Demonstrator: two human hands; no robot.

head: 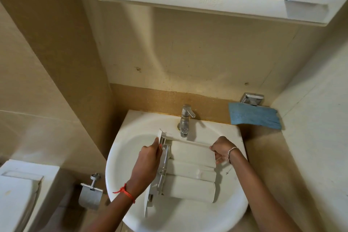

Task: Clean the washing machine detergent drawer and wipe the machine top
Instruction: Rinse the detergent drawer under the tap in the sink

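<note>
Over the white sink [116,156], held the detergent drawer [192,171] just below the tap [185,120], gripped its front panel with the left hand [148,162] and pinched its opposite end with the right hand [222,149], near a blue cloth [254,116].

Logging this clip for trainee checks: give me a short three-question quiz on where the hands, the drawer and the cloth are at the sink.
1. True or false: the left hand and the right hand both grip the detergent drawer over the sink.
2. Where is the blue cloth?
A) in the sink
B) by the wall, right of the tap, just below a chrome holder
C) in the left hand
3. Fill in: the red thread is tied on the ___ wrist.
Key: 1 true; 2 B; 3 left.
</note>
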